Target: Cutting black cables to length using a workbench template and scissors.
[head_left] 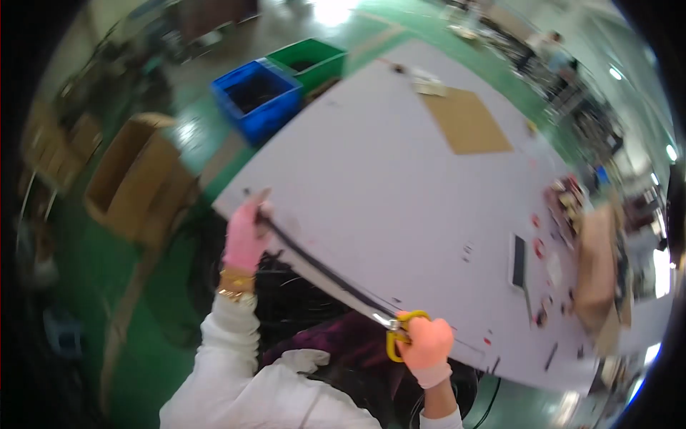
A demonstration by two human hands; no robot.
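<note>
A long black strip (318,264), flexible and slightly bowed, stretches along the near edge of the white table. My left hand (246,236), in a pink glove, is closed around its far-left end near the table corner. In my right hand (429,347), gloved in orange-pink, is a pair of scissors with yellow handles (393,345). Their metal blades lie right by the strip's other end; blur hides whether they touch it. A dark bundle of strands (296,289) hangs below the table edge between my arms.
The white table (371,193) carries a brown cardboard sheet (468,125), a white device with a dark screen (517,261) and small red and black bits. An open carton (600,264) stands at right. Left on the floor are a blue crate (268,121), a green crate (329,61) and a carton (146,193).
</note>
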